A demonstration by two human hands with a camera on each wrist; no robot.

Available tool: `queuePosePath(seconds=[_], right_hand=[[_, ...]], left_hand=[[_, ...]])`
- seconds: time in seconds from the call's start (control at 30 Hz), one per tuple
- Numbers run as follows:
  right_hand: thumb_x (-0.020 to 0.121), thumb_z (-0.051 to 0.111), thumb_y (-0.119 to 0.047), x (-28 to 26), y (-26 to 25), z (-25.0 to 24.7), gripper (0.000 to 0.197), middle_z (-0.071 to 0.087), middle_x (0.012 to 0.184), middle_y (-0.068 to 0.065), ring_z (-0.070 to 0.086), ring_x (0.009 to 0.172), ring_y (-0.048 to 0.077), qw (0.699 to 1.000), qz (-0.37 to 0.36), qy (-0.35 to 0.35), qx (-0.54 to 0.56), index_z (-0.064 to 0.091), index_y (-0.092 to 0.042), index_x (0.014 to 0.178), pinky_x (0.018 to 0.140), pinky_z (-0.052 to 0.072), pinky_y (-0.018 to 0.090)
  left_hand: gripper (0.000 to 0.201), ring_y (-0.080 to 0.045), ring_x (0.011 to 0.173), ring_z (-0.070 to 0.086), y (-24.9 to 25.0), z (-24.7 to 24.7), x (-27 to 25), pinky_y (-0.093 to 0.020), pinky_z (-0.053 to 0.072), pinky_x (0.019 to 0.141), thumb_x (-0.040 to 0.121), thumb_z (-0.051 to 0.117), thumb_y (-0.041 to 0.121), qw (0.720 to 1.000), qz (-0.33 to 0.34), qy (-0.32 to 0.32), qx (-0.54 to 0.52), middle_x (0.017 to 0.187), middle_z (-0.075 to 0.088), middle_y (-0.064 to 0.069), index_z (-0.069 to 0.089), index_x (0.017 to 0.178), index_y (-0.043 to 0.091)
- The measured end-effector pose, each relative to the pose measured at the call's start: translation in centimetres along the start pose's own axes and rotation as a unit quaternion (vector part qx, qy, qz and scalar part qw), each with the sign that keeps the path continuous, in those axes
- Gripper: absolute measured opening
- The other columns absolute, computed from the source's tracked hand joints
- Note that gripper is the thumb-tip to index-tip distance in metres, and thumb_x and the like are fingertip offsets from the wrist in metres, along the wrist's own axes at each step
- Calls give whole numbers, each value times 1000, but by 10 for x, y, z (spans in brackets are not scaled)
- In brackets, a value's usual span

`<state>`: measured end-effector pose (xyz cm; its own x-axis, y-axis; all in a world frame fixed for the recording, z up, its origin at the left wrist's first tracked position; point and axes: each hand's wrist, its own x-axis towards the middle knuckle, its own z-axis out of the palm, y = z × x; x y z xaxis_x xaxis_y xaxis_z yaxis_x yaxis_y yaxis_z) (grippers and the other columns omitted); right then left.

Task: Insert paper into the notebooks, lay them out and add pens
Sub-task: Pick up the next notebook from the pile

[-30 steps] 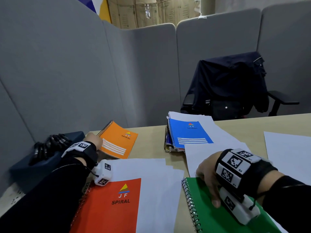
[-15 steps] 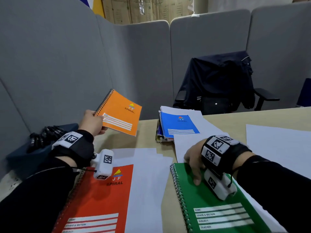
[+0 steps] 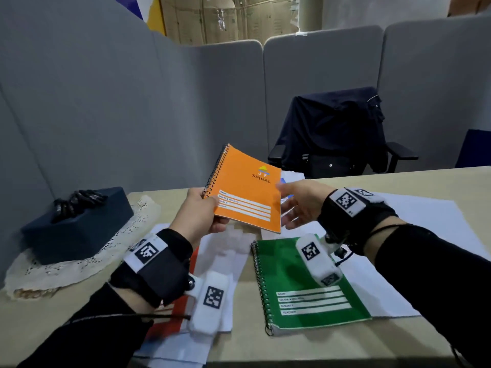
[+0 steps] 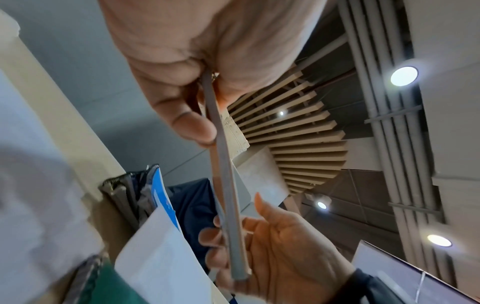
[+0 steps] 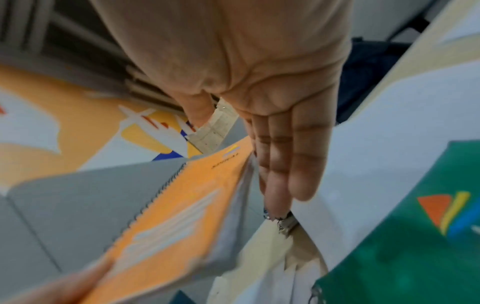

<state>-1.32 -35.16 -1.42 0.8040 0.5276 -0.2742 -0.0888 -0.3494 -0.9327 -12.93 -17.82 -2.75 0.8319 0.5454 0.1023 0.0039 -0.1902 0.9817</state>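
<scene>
**Orange notebook lifted to centre, right hand reaching for it**

Lifted off the table since a second ago, the orange notebook point(image 3: 245, 189) now hangs in the air above the desk, tilted, cover toward the camera. Its lower left corner by the spiral is pinched in the left hand point(image 3: 199, 211), thumb on the cover and fingers beneath. From the green notebook point(image 3: 305, 288), where it rested a moment ago, the right hand point(image 3: 300, 201) has risen; its fingers are spread and nearly straight at the orange notebook's right edge, gripping nothing that can be seen. Green lies flat on white paper sheets point(image 3: 430, 216). A red notebook point(image 3: 170, 322) lies partly under the left forearm. Black pens point(image 3: 77, 201) rest on a dark blue box point(image 3: 79, 232).
</scene>
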Motion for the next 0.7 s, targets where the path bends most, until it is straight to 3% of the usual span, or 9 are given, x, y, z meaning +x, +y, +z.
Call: queuePosePath(seconds=[0.1,0.17,0.27,0.33,0.43,0.5,0.53,0.6,0.7], right_hand=[[92,56,-3,-12,10,-13,2,61,81,17,57,56,20,999,-1,31,-35,55,-4,94,47,54,26],[87,58,7,-16,20,-23,10,63,92,24,59,61,24,997,2,37,-73,54,-1,91,52,56,29],[84,62,9,-26,37,-33,15,68,96,24,64,71,29,991,27,29,-125,57,1,96,69,57,37],[84,63,8,-33,46,-37,23,69,97,24,65,74,30,987,44,17,-153,58,4,106,73,57,37],[82,68,5,-41,56,-43,41,67,90,25,64,59,25,981,57,10,-184,53,10,120,55,58,29],[81,72,-3,-47,56,-51,36,67,83,23,61,51,23,971,54,27,-233,61,8,113,49,54,27],[80,74,-9,-48,55,-57,30,69,81,20,62,52,23,960,49,50,-272,65,6,105,51,54,27],[79,75,-14,-47,50,-74,24,71,77,15,64,54,24,930,43,114,-347,69,3,94,56,54,29],[77,76,-14,-41,42,-103,22,71,83,10,62,57,22,865,64,180,-464,69,-1,94,59,53,28]], left_hand=[[14,-16,53,55,-7,12,-18,-25,50,47,101,39,12,997,-29,-67,26,75,60,-9,50,107,4],[13,-15,51,52,-13,16,-29,-24,46,46,99,44,12,989,-42,-114,86,70,60,-8,54,98,5],[16,-16,52,50,-19,23,-45,-21,41,45,97,49,18,966,-57,-168,189,72,60,-10,54,84,10],[23,-16,52,50,-23,25,-50,-21,42,47,95,53,28,945,-70,-191,256,71,62,-9,53,80,12],[38,-18,57,57,-23,25,-51,-25,46,55,91,54,46,873,-51,-196,443,75,68,-5,59,79,11],[46,-17,73,62,-14,27,-52,-26,47,65,90,51,54,814,-3,-164,557,89,70,-5,65,89,10],[49,-18,81,63,-6,29,-52,-27,46,68,90,50,56,801,17,-149,579,95,69,-6,66,93,9],[50,-22,88,62,9,38,-51,-29,44,70,89,49,57,798,47,-142,584,97,66,-7,65,93,10],[51,-19,90,61,26,62,-49,-30,49,77,86,51,61,796,65,-167,578,97,65,-5,65,95,12]])
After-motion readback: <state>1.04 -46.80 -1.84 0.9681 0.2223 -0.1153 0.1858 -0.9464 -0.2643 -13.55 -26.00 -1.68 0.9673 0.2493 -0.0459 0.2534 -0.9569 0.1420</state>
